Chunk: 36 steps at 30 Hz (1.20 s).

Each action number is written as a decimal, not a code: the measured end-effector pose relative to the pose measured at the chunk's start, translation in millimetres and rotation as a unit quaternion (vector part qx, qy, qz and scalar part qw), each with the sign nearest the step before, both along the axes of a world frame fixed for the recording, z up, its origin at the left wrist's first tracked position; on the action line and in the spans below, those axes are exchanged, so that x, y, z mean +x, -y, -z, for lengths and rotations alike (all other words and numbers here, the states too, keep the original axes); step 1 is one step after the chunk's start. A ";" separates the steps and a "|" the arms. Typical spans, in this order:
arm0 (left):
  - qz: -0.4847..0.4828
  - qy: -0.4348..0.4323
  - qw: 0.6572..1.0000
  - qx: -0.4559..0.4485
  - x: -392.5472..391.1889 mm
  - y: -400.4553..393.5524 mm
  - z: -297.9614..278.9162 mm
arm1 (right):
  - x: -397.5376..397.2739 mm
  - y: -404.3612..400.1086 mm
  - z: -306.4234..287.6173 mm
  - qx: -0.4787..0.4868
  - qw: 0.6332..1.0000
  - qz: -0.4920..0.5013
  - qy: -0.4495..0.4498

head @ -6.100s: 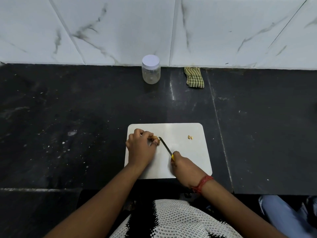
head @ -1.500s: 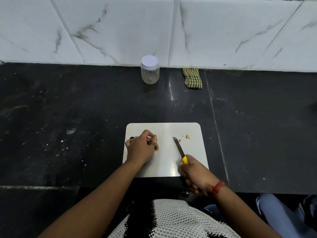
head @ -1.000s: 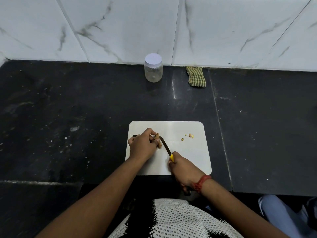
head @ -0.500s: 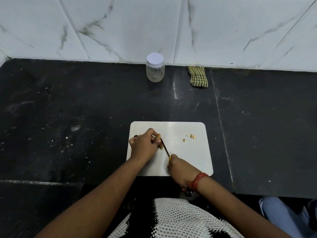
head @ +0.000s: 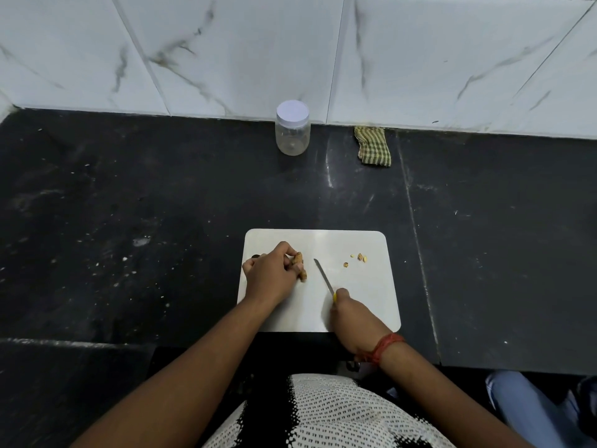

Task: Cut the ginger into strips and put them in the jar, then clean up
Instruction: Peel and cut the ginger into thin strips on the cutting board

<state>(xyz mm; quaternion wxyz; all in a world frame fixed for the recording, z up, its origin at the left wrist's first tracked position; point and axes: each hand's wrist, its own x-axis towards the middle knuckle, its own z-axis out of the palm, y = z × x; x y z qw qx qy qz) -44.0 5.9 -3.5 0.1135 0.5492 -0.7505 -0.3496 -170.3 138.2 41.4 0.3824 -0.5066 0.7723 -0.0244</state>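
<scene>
1. Head view looks down on a white cutting board (head: 361, 305) lying at the near edge of a black stone counter (head: 135, 202), a little right of the middle. Bare counter runs wide on the board's left, right and far sides.
2. Between the board and the back wall lies a broad open strip of counter. A seam line crosses the counter from back to front just right of the board.
3. At the back edge, touching or nearly touching the white marble-look wall tiles (head: 245, 50), stands a clear jar (head: 292, 129) with its white lid on. A folded green checked cloth (head: 372, 145) lies to the right of it, apart from it.
4. Pale specks and smears dot the counter, thickest left of the board.
5. The left hand (head: 269, 274) rests on the board's left part, fingers curled down and pinching a knobbly piece of ginger (head: 299, 265) against the board.
6. The right hand (head: 353, 320) is wrapped closed around the yellow handle of a small knife (head: 324, 276) at the board's near middle. The blade points away and to the left, its tip just right of the ginger and clear of it.
7. A few small ginger bits (head: 358, 258) lie loose near the board's far right corner, well apart from both hands.
8. A red thread band (head: 386, 345) circles the right wrist, which hangs past the board's near edge.
</scene>
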 end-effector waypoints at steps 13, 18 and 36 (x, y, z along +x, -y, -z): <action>-0.009 0.004 1.000 -0.007 0.9 1.0 0.2 | 9.8 11.1 -9.3 0.001 0.996 0.034 0.086; -0.008 0.010 1.000 -0.011 1.2 0.8 0.3 | 11.2 12.3 -10.5 -0.002 0.996 0.022 0.090; -0.010 0.001 1.000 -0.019 0.6 -3.0 -6.6 | 2.9 21.4 -10.9 0.053 0.998 0.029 0.015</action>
